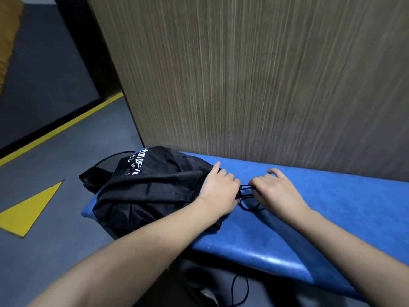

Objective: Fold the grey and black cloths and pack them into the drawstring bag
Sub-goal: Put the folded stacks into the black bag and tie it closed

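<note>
A bulging black drawstring bag [150, 191] with white lettering lies on the left end of the blue padded bench [321, 213]. My left hand [219, 189] grips the gathered mouth of the bag at its right end. Just to the right, my right hand [276, 191] pinches the thin black drawstring cords [249, 203], which loop on the bench between the two hands. The grey and black cloths are not in sight; the bag's contents are hidden.
A wood-grain panel [254, 80] rises directly behind the bench. Grey floor [55, 251] with yellow markings lies to the left. A black cord [240, 291] hangs below the bench's front edge, and another black strap loops out behind the bag.
</note>
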`<action>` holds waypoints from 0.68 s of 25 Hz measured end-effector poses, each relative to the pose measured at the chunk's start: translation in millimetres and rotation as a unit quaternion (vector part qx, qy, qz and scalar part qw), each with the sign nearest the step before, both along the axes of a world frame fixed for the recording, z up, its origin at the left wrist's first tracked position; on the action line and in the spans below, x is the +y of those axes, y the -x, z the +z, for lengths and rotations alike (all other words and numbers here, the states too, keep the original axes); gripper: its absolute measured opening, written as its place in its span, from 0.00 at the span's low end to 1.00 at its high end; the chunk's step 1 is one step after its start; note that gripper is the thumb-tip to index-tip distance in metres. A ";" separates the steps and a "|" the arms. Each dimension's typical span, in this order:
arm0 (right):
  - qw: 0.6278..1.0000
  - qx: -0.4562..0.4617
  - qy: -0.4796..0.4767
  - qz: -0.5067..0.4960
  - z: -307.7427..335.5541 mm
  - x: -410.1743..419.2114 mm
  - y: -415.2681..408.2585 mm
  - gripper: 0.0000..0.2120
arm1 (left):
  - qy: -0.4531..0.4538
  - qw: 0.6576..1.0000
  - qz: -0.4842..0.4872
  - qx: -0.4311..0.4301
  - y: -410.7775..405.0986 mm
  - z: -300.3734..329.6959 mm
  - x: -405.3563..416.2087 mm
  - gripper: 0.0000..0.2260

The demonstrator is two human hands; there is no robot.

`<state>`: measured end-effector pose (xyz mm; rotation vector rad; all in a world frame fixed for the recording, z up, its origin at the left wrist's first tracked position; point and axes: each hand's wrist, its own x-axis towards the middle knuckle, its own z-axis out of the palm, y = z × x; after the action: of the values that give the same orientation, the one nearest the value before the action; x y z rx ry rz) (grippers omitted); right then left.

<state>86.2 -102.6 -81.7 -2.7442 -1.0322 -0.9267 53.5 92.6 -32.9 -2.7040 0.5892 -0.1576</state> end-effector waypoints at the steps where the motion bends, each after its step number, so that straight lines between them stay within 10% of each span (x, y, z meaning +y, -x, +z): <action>1: 1.000 -0.019 0.023 0.001 -0.3 1.2 1.4 0.06 | -0.004 1.000 0.001 -0.001 -0.6 -0.9 1.2 0.18; 17: 0.995 -0.050 0.015 -0.082 8.4 -52.1 -11.7 0.09 | -0.033 0.999 0.002 -0.014 -13.1 7.8 37.3 0.11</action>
<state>97.9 -154.7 -73.3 -2.8698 -0.8505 -1.0888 66.6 129.9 -25.1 -2.6350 0.5700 -0.1701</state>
